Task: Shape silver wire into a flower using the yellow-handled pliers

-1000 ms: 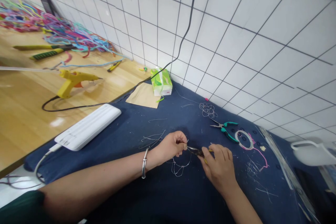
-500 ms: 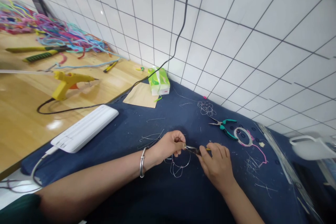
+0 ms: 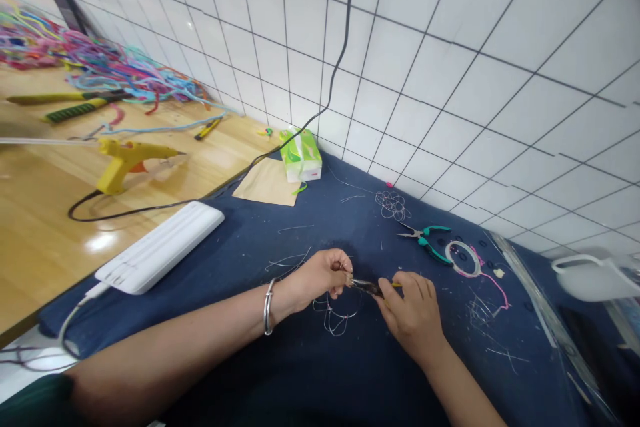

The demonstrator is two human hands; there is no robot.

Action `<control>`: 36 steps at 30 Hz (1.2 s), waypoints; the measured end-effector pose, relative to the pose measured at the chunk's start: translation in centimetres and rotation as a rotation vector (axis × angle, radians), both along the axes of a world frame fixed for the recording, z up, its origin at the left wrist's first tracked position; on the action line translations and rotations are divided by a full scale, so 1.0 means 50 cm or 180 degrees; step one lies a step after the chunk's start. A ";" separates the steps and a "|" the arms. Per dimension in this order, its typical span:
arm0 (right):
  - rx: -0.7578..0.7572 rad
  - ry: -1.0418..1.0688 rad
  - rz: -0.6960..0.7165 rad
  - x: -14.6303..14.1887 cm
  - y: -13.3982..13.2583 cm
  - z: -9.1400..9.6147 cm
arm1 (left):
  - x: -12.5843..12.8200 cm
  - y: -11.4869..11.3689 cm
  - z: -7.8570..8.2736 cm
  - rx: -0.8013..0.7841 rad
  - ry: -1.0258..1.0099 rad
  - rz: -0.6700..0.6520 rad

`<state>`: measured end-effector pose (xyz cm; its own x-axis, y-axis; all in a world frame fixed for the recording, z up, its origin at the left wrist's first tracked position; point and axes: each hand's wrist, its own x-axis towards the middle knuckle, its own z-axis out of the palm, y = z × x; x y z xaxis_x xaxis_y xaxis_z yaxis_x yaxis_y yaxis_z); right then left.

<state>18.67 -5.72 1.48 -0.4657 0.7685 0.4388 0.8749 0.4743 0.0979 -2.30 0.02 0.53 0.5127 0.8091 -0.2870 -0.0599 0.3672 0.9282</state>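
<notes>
Roughly sideways long axis | pliers (image 3: 367, 286), right hand (image 3: 413, 312) | pointing toward left hand (image 3: 323, 279)

Before me my blue table (image 3: 350, 223), on it a white slab (image 3: 163, 247), tan sheet (image 3: 263, 185), tissue pack (image 3: 301, 159), wire tangle (image 3: 393, 205), teal pliers (image 3: 425, 241), white coil (image 3: 449, 255), loose wires (image 3: 287, 260), on my left a wooden table (image 3: 35, 227), on it a glue gun (image 3: 117, 165), yellow cutter (image 3: 209, 128), coloured strands (image 3: 125, 72)

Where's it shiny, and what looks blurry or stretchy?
Head view: bright glare on the wood table; head view: the colorful strands at upper left look smeary; head view: lines on the wall slant and spread outward; head view: the pliers by the right hand are hard to see.
</notes>
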 end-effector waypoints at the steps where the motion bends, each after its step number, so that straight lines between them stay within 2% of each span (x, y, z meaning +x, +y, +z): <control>1: 0.0003 0.0018 0.0010 0.000 0.000 0.000 | -0.001 0.001 0.000 0.0002 0.0010 -0.0036; 11: -0.0034 0.0085 0.0113 0.002 -0.001 -0.007 | -0.010 0.008 -0.007 -0.0036 -0.0141 -0.0366; 17: -0.0154 0.0011 0.0073 0.003 0.001 -0.009 | -0.009 0.007 -0.004 -0.0073 -0.0162 -0.0374; 30: -0.0085 0.0001 0.0085 0.003 0.002 -0.007 | -0.005 0.000 0.007 0.0035 -0.0036 -0.0216; 36: -0.0267 -0.0033 0.0038 0.004 0.003 -0.004 | 0.000 -0.004 0.021 0.0121 0.0135 -0.0161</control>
<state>18.86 -5.57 1.29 -0.4792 0.7967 0.3682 0.8683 0.4916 0.0664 -2.31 -0.21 1.59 0.5414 0.7932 -0.2789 -0.0025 0.3332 0.9428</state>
